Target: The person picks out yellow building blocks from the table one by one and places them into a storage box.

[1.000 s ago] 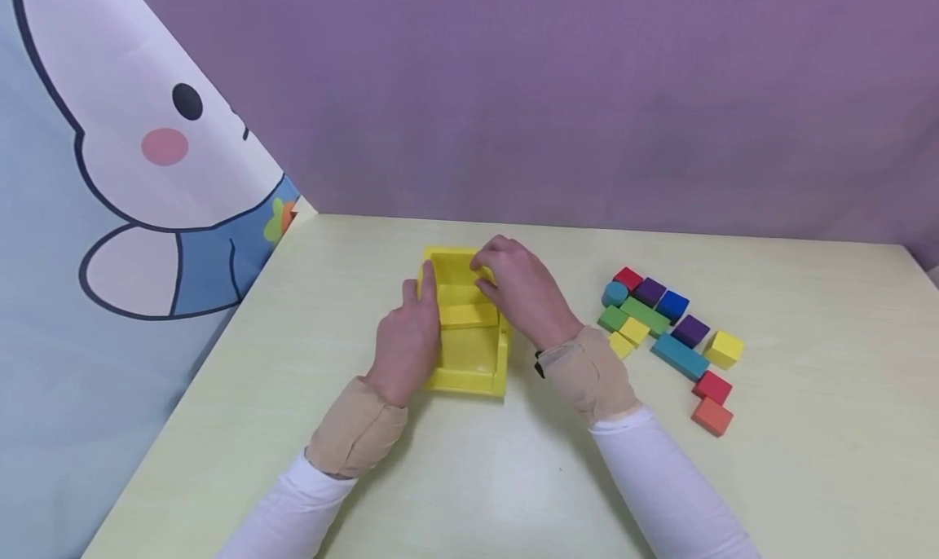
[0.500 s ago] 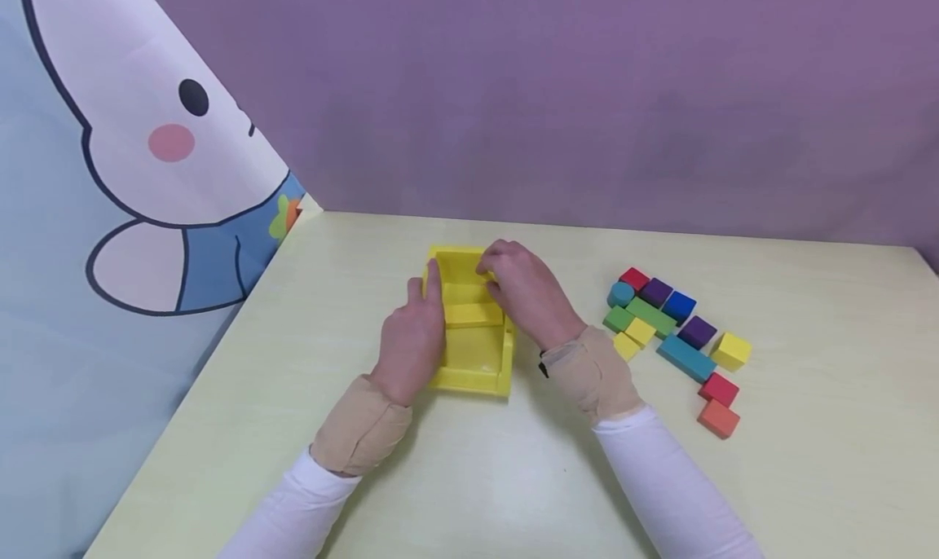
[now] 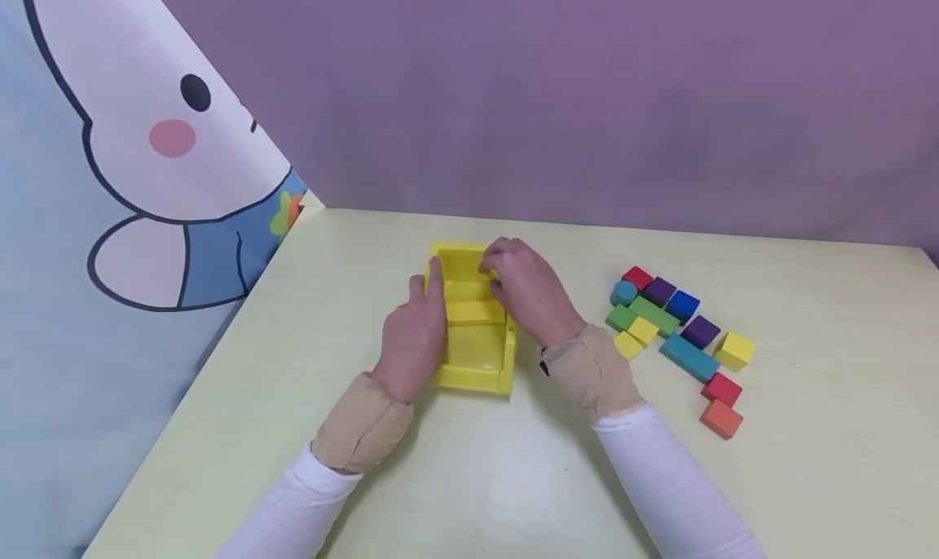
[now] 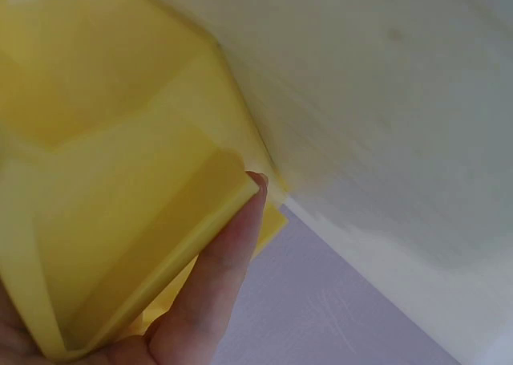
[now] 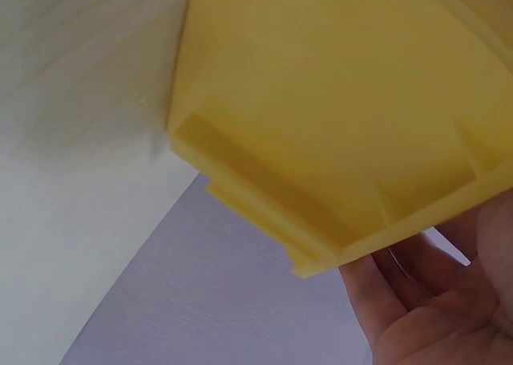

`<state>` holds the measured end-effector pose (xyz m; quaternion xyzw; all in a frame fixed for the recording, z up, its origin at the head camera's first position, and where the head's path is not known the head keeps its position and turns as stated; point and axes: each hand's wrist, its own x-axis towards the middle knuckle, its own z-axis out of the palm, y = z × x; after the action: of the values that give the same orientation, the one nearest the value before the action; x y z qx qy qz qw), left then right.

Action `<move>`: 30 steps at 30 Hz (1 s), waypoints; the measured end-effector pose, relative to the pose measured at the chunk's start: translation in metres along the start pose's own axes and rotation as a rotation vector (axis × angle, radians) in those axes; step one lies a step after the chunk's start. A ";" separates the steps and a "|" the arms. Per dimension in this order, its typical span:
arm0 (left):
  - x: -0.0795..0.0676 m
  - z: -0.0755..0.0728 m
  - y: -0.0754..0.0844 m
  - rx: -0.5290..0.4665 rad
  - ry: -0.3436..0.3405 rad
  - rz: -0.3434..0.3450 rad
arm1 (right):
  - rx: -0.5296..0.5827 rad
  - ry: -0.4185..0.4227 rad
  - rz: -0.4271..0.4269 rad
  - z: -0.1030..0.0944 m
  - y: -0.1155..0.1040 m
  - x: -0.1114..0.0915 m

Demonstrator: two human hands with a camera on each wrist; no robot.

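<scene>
A yellow open-topped tray (image 3: 477, 378) sits on the table, with a raised yellow bar (image 3: 477, 313) crossing its middle. My left hand (image 3: 414, 339) lies against its left side, the index finger stretched straight along the wall. In the left wrist view that finger (image 4: 212, 293) runs along the outer wall up to the rim; the left thumb is hidden. At the far right edge my right hand (image 3: 534, 292) pinches the tray's side wall, fingers bent. The right wrist view shows these fingers (image 5: 377, 301) right at the outside of the wall.
Several coloured wooden blocks lie in a loose group to the right, among them a teal bar (image 3: 689, 357), a yellow cube (image 3: 735, 350) and an orange-red block (image 3: 722, 418). Behind the table hangs a purple cloth (image 3: 587, 103); a cartoon-printed sheet (image 3: 161, 184) covers the left side.
The whole head view has shifted slightly. Both hands keep nearly the same places on the tray, and the blocks lie as before.
</scene>
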<state>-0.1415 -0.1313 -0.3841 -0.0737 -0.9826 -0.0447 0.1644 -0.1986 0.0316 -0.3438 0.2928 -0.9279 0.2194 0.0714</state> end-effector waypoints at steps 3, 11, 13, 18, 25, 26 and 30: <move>0.000 -0.001 0.000 0.004 -0.007 0.001 | -0.006 -0.002 0.002 0.000 -0.001 0.001; 0.001 -0.002 -0.001 -0.001 -0.022 -0.001 | -0.026 -0.007 -0.014 0.000 -0.002 0.002; 0.001 -0.002 -0.002 -0.004 -0.037 -0.008 | -0.033 -0.017 -0.014 0.001 -0.002 0.003; 0.002 -0.002 -0.001 -0.024 -0.093 -0.039 | -0.058 -0.049 -0.021 0.002 -0.004 0.006; 0.002 -0.003 -0.001 -0.019 -0.065 -0.023 | -0.077 -0.068 -0.040 0.001 -0.005 0.009; 0.002 -0.003 -0.001 -0.017 -0.053 -0.017 | -0.080 -0.072 -0.041 0.001 -0.005 0.010; 0.001 -0.003 -0.002 -0.015 -0.015 0.004 | -0.084 -0.087 -0.048 0.002 -0.005 0.012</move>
<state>-0.1417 -0.1332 -0.3812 -0.0770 -0.9833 -0.0515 0.1566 -0.2050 0.0208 -0.3403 0.3208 -0.9313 0.1655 0.0487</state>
